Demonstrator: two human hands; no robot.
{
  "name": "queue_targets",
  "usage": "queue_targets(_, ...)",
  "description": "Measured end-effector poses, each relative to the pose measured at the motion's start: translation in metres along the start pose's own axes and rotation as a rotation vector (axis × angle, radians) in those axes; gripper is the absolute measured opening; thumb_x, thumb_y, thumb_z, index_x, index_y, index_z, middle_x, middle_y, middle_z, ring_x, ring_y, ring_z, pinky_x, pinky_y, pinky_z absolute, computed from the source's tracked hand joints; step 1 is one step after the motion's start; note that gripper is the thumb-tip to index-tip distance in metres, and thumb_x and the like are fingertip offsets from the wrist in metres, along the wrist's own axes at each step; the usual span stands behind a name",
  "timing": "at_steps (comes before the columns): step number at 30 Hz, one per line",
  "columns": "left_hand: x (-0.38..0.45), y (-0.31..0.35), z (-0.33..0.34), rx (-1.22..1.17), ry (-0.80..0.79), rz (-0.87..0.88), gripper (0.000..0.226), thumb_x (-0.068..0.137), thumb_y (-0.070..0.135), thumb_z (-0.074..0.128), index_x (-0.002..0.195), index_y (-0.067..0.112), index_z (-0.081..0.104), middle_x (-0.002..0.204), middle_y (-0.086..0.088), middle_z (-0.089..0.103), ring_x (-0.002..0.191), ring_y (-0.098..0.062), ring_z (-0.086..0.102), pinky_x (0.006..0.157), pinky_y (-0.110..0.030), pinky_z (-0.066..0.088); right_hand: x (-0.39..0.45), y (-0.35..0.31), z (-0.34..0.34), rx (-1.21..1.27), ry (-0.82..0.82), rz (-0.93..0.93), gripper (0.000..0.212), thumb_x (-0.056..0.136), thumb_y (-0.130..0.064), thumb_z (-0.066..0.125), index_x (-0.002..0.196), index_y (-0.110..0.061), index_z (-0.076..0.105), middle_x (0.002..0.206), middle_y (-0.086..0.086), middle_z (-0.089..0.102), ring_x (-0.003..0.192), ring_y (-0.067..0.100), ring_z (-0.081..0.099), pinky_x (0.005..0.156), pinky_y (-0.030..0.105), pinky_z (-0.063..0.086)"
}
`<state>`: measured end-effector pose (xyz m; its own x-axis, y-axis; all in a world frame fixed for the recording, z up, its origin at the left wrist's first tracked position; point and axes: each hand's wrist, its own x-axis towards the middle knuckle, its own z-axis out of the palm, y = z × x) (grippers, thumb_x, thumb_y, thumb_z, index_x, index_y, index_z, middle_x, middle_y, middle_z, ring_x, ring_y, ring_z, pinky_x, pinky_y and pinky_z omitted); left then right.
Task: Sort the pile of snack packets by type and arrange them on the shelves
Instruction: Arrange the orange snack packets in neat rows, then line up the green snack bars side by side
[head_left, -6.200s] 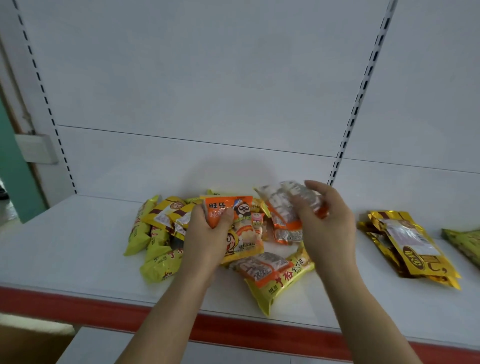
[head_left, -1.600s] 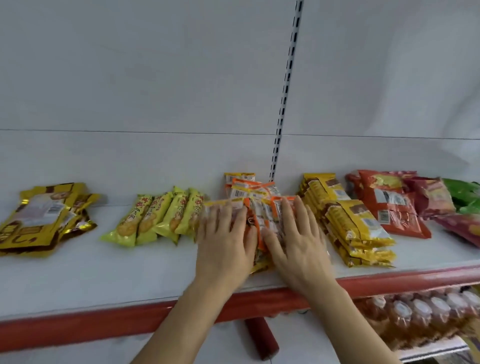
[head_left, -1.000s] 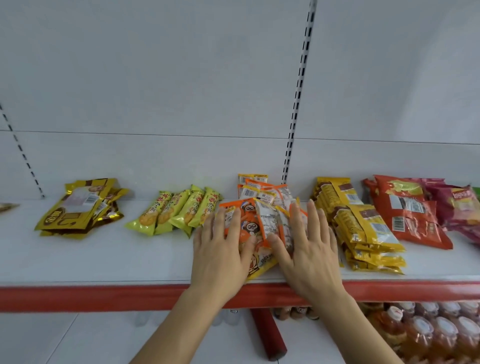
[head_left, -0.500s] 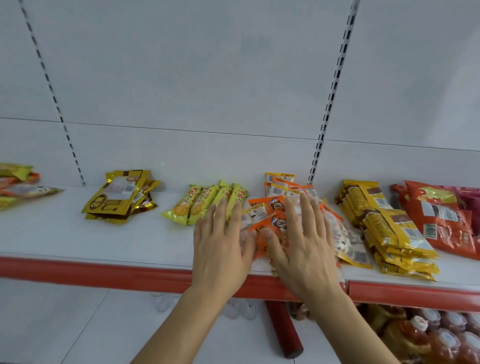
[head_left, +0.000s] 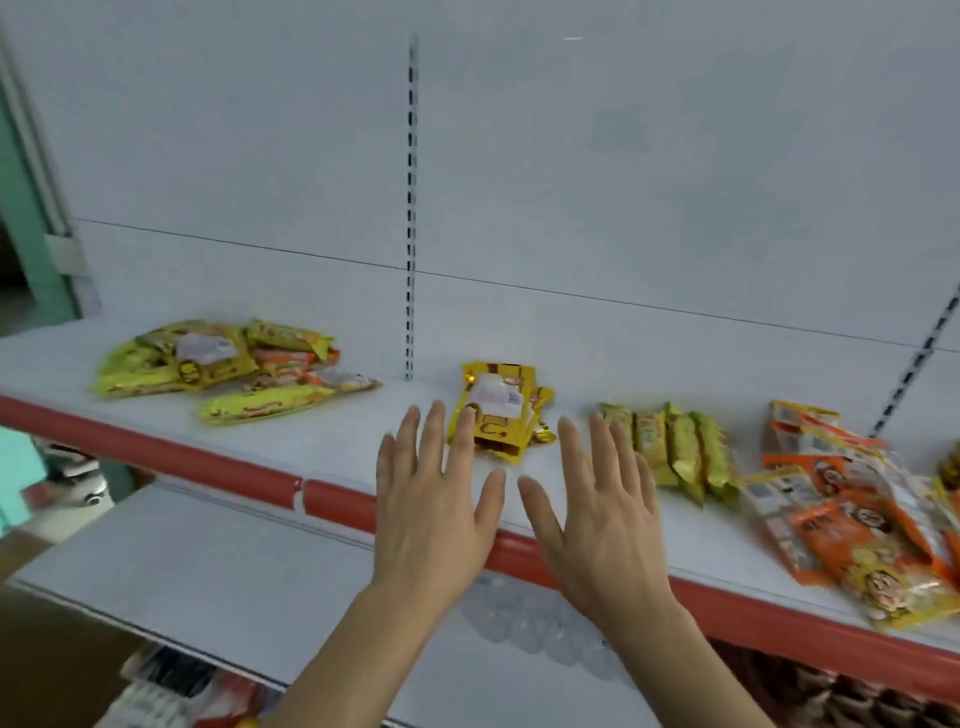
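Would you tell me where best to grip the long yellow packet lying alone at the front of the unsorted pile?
Probably pinch the long yellow packet across its narrow middle, from above: it lies flat, its near long edge free.

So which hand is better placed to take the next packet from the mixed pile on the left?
The left hand, probably. Both hands are open and hold nothing, but the unsorted pile lies to its side on the shelf; the right hand would have to cross over.
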<state>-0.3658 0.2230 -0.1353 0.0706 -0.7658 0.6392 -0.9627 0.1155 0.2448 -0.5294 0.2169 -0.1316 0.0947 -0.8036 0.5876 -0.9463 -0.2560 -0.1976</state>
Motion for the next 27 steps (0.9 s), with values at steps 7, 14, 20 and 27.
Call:
queue_targets(7,0.003,-0.130,-0.032,0.060,0.009,-0.120,0.067,0.099,0.054,0.035,0.148,0.011,0.051,0.152,-0.018,0.052,0.142,-0.041,0.046,0.114,-0.061,0.039,0.028,-0.126,0.054,0.045,-0.073,-0.105,0.075,0.098,-0.066,0.024,0.154,-0.018,0.037,0.160,0.015,0.033,0.151,0.034,0.024,0.119,0.053,0.027)
queue_targets(14,0.038,-0.233,-0.027,0.107,-0.024,-0.186,0.067,0.097,0.052,0.040,0.151,0.014,0.047,0.153,-0.015,0.050,0.143,-0.039,0.043,0.116,-0.058,0.038,0.089,-0.199,0.118,0.061,-0.161,-0.182,0.075,0.097,-0.064,0.023,0.156,-0.020,0.029,0.162,0.014,0.028,0.152,0.035,0.020,0.121,0.053,0.024)
queue_targets(20,0.091,-0.301,-0.005,0.166,-0.225,-0.136,0.072,0.095,0.042,0.062,0.158,0.018,0.035,0.154,-0.007,0.047,0.144,-0.032,0.040,0.118,-0.046,0.034,0.146,-0.236,0.167,0.036,-0.363,-0.297,0.073,0.099,-0.055,0.034,0.159,-0.024,0.006,0.167,0.007,0.010,0.154,0.032,0.001,0.124,0.048,0.011)
queue_targets(27,0.134,-0.346,0.002,0.085,-0.470,0.008,0.050,0.099,0.044,0.058,0.146,0.029,0.049,0.135,0.005,0.060,0.125,-0.021,0.053,0.095,-0.035,0.047,0.179,-0.265,0.201,-0.040,-0.445,-0.451,0.062,0.093,-0.040,0.059,0.150,-0.026,0.040,0.148,0.000,0.050,0.144,0.031,0.034,0.119,0.048,0.024)
